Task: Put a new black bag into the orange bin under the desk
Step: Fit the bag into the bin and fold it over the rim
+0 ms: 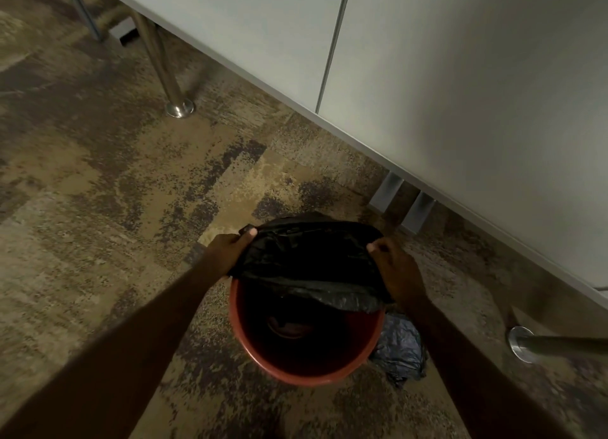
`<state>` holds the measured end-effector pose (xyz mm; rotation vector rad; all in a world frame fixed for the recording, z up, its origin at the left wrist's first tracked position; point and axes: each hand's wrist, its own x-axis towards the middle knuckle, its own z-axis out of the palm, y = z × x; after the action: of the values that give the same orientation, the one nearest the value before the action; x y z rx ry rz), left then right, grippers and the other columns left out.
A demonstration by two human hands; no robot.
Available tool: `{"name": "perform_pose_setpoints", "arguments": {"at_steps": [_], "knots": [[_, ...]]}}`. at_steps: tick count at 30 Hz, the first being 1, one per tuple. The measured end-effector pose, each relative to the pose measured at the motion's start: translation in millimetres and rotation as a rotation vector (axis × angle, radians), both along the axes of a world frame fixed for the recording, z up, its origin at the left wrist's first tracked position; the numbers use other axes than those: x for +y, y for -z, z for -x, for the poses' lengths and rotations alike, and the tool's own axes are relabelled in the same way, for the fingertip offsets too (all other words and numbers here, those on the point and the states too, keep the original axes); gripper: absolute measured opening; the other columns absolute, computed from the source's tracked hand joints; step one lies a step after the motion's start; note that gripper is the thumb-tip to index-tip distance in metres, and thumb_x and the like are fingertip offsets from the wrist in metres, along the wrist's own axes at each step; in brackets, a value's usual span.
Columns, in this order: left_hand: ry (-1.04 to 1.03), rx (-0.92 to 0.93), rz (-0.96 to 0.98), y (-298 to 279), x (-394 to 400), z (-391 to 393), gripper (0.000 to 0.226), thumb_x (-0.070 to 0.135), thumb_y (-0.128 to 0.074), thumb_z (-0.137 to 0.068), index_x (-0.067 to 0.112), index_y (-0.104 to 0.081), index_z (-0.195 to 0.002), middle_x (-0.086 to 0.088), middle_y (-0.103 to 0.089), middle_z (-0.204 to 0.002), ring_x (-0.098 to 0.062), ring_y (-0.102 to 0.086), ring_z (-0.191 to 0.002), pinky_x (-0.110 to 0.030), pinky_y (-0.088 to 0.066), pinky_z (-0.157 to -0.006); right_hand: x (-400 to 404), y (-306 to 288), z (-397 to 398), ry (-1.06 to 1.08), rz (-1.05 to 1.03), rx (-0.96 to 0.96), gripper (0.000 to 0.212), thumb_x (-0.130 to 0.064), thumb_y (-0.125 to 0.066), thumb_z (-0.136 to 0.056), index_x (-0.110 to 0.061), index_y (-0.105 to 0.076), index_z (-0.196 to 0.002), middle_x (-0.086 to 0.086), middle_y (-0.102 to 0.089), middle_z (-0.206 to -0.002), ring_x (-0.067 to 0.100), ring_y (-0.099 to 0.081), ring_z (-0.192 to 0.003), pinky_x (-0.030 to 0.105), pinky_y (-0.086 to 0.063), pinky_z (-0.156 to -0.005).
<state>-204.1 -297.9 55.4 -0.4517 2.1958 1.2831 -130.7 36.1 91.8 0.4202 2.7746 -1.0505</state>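
Black bag (309,261) stretched between your left hand (227,251) and right hand (399,274), both grips pinched shut on it, over the far rim of the orange bin (316,377); near rim uncovered.

Glossy crinkled plastic bag (309,261), smooth orange plastic bin (296,369), mottled carpet (115,175).

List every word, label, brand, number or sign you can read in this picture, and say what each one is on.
None can be read.
The black bag, the orange bin, the crumpled bag beside it, the desk panels and the carpet show no text.
The shape at the bin's bottom is too dark to tell.
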Motion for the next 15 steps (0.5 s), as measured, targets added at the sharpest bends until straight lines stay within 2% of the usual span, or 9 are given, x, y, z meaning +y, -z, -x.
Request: {"name": "perform_pose_setpoints", "arguments": {"at_steps": [2,4,7,9,12,15], "knots": [[-0.038,0.060,0.006,-1.9,0.0,-3.0,0.060,0.058,-0.053,-0.092,0.001,-0.073,-0.096,-0.021,-0.072,-0.090,-0.039,-0.070,-0.089,-0.035,-0.053,-0.073,-3.7,-4.1,-12.4,-0.222,-0.225,0.064,0.028,-0.052,-0.044,-0.097,-0.034,-0.056,-0.113,-0.006,-0.061,-0.086,0.011,-0.057,-0.075,0.028,-0.045,-0.066],[-0.055,0.115,0.067,-4.9,4.2,-1.4,0.059,0.060,-0.054,-0.089,0.004,-0.070,-0.095,-0.015,-0.070,-0.088,-0.036,-0.069,-0.090,-0.037,-0.051,-0.076,-10.3,-5.0,-12.7,-0.417,-0.394,0.170,0.037,-0.056,-0.044,-0.095,-0.032,-0.058,-0.120,-0.008,-0.058,-0.098,0.012,-0.053,-0.091,0.028,-0.042,-0.078],[-0.067,0.195,0.171,-8.9,11.3,1.3,0.061,0.067,-0.060,-0.081,0.013,-0.066,-0.108,-0.006,-0.068,-0.099,-0.028,-0.066,-0.095,-0.037,-0.052,-0.082,-32.5,-12.0,-2.2,-0.576,-0.371,0.127,0.055,-0.071,-0.043,-0.086,-0.032,-0.061,-0.122,-0.011,-0.060,-0.099,0.011,-0.052,-0.098,0.025,-0.031,-0.083],[0.002,0.330,0.218,-14.1,16.9,-0.4,0.061,0.065,-0.065,-0.079,0.018,-0.065,-0.116,0.000,-0.066,-0.103,-0.021,-0.064,-0.097,-0.035,-0.053,-0.084,-48.4,-14.8,1.7,-0.675,-0.363,0.034,0.065,-0.078,-0.043,-0.080,-0.034,-0.060,-0.125,-0.012,-0.063,-0.100,0.011,-0.051,-0.101,0.026,-0.028,-0.086],[0.161,0.525,0.322,-18.8,30.2,1.6,0.052,0.060,-0.065,-0.082,0.021,-0.066,-0.116,-0.002,-0.068,-0.109,-0.022,-0.066,-0.097,-0.035,-0.056,-0.079,-66.0,-13.2,0.3,-0.846,-0.437,-0.033,0.055,-0.070,-0.049,-0.083,-0.033,-0.064,-0.122,-0.008,-0.065,-0.105,0.016,-0.052,-0.104,0.033,-0.031,-0.089],[0.257,0.593,0.403,-19.5,43.1,13.0,0.038,0.052,-0.060,-0.090,0.019,-0.071,-0.104,-0.005,-0.068,-0.099,-0.024,-0.064,-0.090,-0.036,-0.056,-0.070,-73.4,-5.9,-10.0,-0.960,-0.411,-0.093,0.038,-0.049,-0.054,-0.090,-0.027,-0.067,-0.118,-0.001,-0.067,-0.112,0.022,-0.053,-0.110,0.037,-0.037,-0.094]]}}
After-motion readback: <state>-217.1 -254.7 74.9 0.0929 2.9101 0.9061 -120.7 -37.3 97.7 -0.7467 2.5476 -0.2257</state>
